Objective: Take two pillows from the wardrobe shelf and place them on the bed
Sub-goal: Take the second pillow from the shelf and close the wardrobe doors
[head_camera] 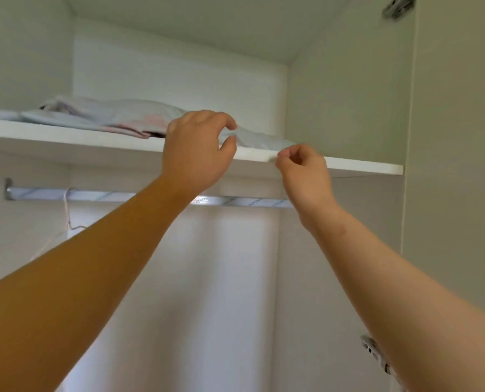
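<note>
head view: wardrobe shelf (66, 137), a white board, runs across the frame from 9 o'clock down toward 3 o'clock, seen from below. pale bedding (108, 116), flat and rumpled with faint pink patches, lies on it at about 10 o'clock, reaching right past the centre; whether these are the pillows themselves i cannot tell. left hand (199, 148) is raised at 12 o'clock of centre, fingers curled and parted from the thumb like a loose claw, its fingertips just at the fabric's front edge, gripping nothing clearly. right hand (303, 174) sits at about 2 o'clock, just beside the shelf's front lip, thumb and forefinger pressed nearly together; whether they nip a bit of cloth or only air cannot be told. below the shelf, a metal hanging rail (94, 195) crosses behind both forearms. hinge (398, 7) shows at 1 o'clock, top corner.
</note>
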### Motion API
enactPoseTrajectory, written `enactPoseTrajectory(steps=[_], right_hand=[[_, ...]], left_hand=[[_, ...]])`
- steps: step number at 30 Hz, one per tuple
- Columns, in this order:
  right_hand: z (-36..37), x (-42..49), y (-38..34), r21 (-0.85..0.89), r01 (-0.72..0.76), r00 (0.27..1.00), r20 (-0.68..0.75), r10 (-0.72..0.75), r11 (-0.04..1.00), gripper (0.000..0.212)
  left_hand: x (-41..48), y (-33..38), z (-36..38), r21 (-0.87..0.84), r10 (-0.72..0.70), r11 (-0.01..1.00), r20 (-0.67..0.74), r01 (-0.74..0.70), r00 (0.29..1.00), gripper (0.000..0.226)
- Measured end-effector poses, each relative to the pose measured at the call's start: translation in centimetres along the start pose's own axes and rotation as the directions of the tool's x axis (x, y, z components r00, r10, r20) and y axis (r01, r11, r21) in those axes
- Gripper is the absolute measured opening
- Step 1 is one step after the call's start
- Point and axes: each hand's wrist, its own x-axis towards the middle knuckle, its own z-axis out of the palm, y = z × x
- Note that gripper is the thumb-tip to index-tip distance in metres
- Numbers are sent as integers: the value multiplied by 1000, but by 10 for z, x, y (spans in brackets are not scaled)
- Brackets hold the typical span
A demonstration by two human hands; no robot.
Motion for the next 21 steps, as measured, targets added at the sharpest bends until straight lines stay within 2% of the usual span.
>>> enactPoseTrajectory(steps=[1, 3, 5, 6, 8, 10, 13, 15, 17, 21], right_hand=[[5, 6, -3, -53, 57, 998, 10, -57, 997, 9], [14, 19, -7, -271, 206, 979, 61, -196, 940, 19], [20, 30, -9, -467, 340, 939, 209, -272, 816, 30], [22, 37, -8, -501, 374, 924, 277, -264, 780, 32], [23, 48, -5, -521, 394, 907, 354, -229, 757, 35], [22, 54, -1, -558, 406, 903, 365, -225, 724, 39], [22, 57, 2, -598, 431, 897, 369, -245, 676, 43], [23, 57, 3, -596, 440, 893, 368, -259, 671, 44], [24, 58, 4, -589, 449, 889, 371, -269, 672, 44], [23, 56, 8, -575, 478, 874, 387, -294, 664, 43]], left_hand=[[6, -7, -2, 110, 26, 994, 17, -28, 1000, 29], [16, -23, -7, 306, 35, 951, 50, -49, 998, 33], [20, -37, -12, 406, -31, 914, 52, 7, 998, 36], [21, -41, -14, 416, -79, 908, 46, 52, 996, 36], [22, -46, -16, 408, -166, 904, 55, 130, 984, 38], [25, -47, -19, 416, -250, 889, 94, 190, 964, 43], [34, -49, -29, 503, -455, 796, 132, 336, 881, 53], [40, -53, -34, 489, -549, 763, 147, 422, 823, 54], [45, -58, -39, 448, -563, 770, 142, 454, 814, 45], [41, -60, -48, 464, -460, 797, 51, 387, 887, 16]])
